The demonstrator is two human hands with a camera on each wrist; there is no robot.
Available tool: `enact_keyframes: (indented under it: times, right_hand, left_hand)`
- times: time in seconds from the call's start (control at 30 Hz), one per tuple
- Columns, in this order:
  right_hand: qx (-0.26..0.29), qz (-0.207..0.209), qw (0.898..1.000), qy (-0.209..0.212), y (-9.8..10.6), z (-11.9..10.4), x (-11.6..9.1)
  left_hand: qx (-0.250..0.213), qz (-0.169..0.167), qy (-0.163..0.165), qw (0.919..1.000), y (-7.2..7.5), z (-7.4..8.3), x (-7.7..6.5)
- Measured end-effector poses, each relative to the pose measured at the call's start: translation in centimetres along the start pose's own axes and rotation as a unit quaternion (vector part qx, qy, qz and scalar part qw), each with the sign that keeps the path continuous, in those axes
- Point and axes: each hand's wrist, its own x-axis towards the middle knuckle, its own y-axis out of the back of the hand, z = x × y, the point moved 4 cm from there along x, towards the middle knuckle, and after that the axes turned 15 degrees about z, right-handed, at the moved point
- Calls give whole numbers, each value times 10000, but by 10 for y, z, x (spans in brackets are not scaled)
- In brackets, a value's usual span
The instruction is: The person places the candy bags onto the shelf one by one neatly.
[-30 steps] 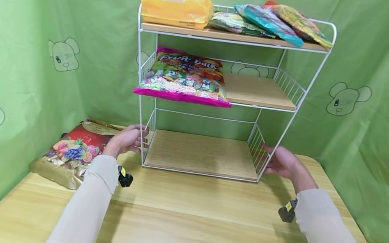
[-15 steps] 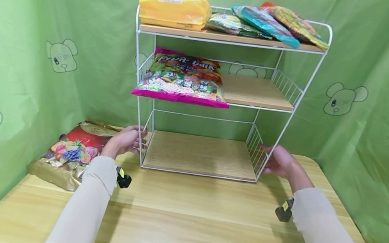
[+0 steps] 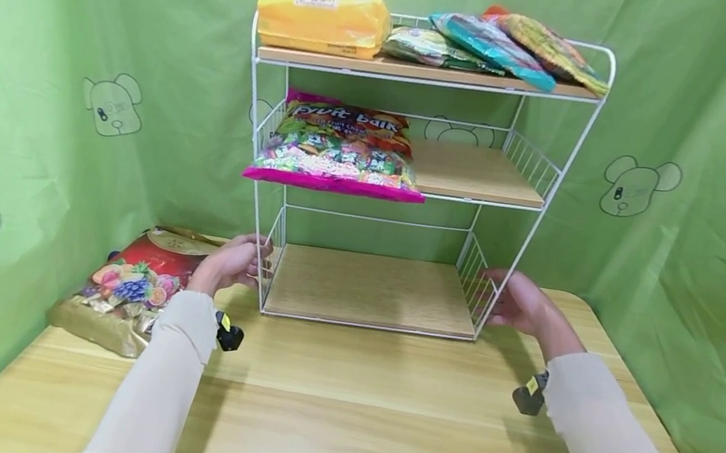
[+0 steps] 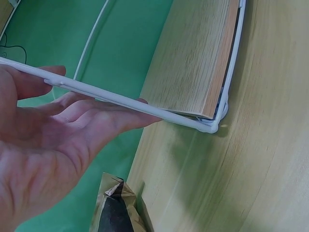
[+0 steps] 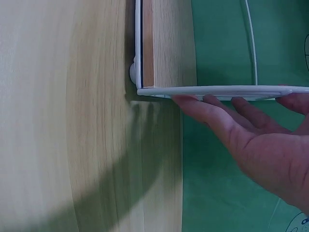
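A three-tier rack (image 3: 370, 326) of white wire with wooden boards stands on the wooden table. My left hand (image 3: 237, 263) is at the rack's lower left side, fingers extended against the wire side panel. In the left wrist view, the fingertips of the left hand (image 4: 72, 125) reach the white side wire near the bottom board (image 4: 186, 63). On the opposite side my right hand (image 3: 522, 303) touches the lower right side panel. The right wrist view has the fingers of the right hand (image 5: 256, 130) nearly straight, their tips right at the side wire (image 5: 212, 90).
A yellow package (image 3: 322, 18), a green packet (image 3: 436, 49), a teal packet (image 3: 493, 47) and a yellowish packet (image 3: 549, 45) lie on the top tier. A fruit chews bag (image 3: 342, 148) rests on the middle board's left. A red-and-gold bag (image 3: 128, 286) lies left of the rack.
The whole head view has drifted slightly left and down, backdrop included. Both hands keep their places at the rack's lower sides.
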Motion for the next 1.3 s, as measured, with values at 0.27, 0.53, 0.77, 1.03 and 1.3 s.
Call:
enact_keyframes:
  times: [0.27,0.53,0.77,1.03,1.3]
  right_hand:
    - [123,-66,9999,-69,0,1,-1]
    - [-31,-43,10000,33,0,0,-3]
    - [-47,105,9999,128,0,-2,-1]
    - [-18,63,9998,186,-3,1,-2]
    - [7,143,9999,-11,-4,-1,-2]
  left_hand:
    - [20,8,-28,10000,0,2,0]
    - [-18,-18,38,10000,-1,1,3]
    - [-86,-25,68,9999,1,1,2]
    - [26,-156,156,9998,1,-1,-1]
    - [564,-334,87,9978,6,1,-6]
